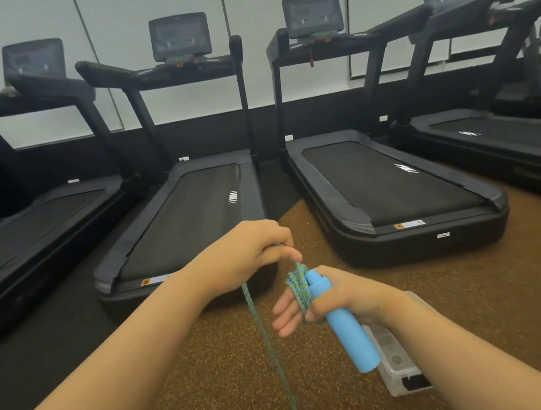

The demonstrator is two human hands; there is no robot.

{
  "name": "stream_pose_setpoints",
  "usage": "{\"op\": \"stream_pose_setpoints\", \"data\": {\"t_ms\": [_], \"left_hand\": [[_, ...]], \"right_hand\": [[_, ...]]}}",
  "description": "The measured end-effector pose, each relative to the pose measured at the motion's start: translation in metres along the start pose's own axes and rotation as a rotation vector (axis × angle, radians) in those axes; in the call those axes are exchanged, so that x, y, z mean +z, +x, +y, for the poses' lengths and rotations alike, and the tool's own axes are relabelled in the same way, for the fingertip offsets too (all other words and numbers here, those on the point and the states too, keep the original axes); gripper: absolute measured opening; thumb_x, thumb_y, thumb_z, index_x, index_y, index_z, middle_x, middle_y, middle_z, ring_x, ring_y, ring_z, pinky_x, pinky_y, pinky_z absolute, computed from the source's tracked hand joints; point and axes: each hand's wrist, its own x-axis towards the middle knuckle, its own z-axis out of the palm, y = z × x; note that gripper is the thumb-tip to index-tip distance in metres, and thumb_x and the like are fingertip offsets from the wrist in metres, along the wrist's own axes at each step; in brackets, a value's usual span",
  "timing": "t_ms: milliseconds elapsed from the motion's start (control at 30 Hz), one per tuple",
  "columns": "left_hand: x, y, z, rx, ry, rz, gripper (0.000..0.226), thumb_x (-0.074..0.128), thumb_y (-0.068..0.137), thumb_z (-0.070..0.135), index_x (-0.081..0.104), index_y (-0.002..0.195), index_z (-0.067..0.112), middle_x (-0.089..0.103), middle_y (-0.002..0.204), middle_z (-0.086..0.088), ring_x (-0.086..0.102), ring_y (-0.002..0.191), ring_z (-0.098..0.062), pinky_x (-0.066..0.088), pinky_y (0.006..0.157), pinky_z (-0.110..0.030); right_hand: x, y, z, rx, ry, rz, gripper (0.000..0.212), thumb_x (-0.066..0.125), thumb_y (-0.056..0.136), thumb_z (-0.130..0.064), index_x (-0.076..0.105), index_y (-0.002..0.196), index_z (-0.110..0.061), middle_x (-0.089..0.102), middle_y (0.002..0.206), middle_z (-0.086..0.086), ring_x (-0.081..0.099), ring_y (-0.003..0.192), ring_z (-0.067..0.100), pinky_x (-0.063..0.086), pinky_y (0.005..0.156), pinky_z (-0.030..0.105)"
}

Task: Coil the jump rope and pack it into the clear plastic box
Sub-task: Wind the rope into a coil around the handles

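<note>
My right hand (348, 294) grips the light blue handle (349, 331) of the jump rope, which points down and to the right. Several turns of the blue-green braided rope (298, 288) are wound around that hand's fingers beside the handle. My left hand (251, 251) is just above and left of it, pinching the rope between thumb and fingers. From there the loose rope (264, 335) hangs down past the bottom edge of the view. The clear plastic box (396, 363) lies on the floor under my right forearm, partly hidden by it.
A row of black treadmills (192, 214) stands ahead, their rear ends close to my hands. The floor is brown speckled rubber (209, 382) under me and black rubber (42, 352) to the left. A white wall is behind the machines.
</note>
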Motion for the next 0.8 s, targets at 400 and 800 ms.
{"op": "stream_pose_setpoints", "data": {"t_ms": [400, 800], "left_hand": [[0.026, -0.007, 0.003, -0.087, -0.486, 0.069, 0.026, 0.045, 0.097, 0.026, 0.058, 0.086, 0.007, 0.063, 0.087, -0.008, 0.056, 0.079, -0.007, 0.045, 0.079, -0.025], [0.034, -0.007, 0.015, -0.128, -0.747, 0.209, 0.034, 0.037, 0.099, 0.036, 0.045, 0.078, 0.011, 0.040, 0.068, -0.004, 0.039, 0.061, -0.015, 0.038, 0.060, -0.025]], "right_hand": [[0.018, -0.004, -0.012, -0.055, 0.120, -0.012, 0.038, 0.055, 0.067, -0.003, 0.066, 0.103, 0.002, 0.073, 0.094, 0.014, 0.072, 0.087, 0.024, 0.051, 0.090, 0.033], [0.055, 0.001, -0.024, -0.183, 0.103, 0.392, 0.020, 0.061, 0.071, -0.005, 0.066, 0.085, 0.008, 0.072, 0.070, 0.014, 0.071, 0.061, 0.022, 0.057, 0.067, 0.027]]}}
